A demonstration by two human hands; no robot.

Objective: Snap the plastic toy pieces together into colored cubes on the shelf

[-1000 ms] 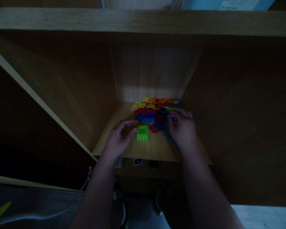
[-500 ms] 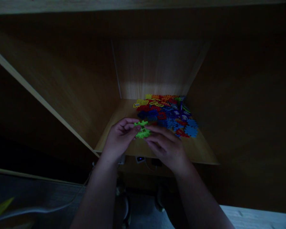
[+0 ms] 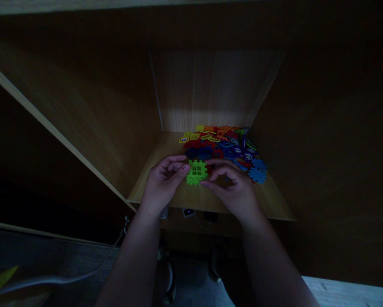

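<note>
A bright green square block piece [image 3: 196, 172] with window-like holes is held between both hands above the wooden shelf board [image 3: 274, 200]. My left hand [image 3: 163, 184] pinches its left edge with thumb and fingers curled. My right hand [image 3: 233, 189] grips its right and lower edge, fingers bent round it. Just behind lies a heap of interlocking plastic pieces [image 3: 225, 147] in yellow, red, orange, blue and purple, with a blue piece [image 3: 258, 172] at its near right edge.
The board sits in a dim wooden compartment with a back panel [image 3: 207, 91] and slanting side walls. Under the board's front edge hang a small device with a lit spot [image 3: 187, 212] and a cable [image 3: 66, 279]. Floor shows below.
A second ago the green piece stood on the board and my right hand was in the heap. Both hands have since taken the green piece and turned its flat face towards me.
</note>
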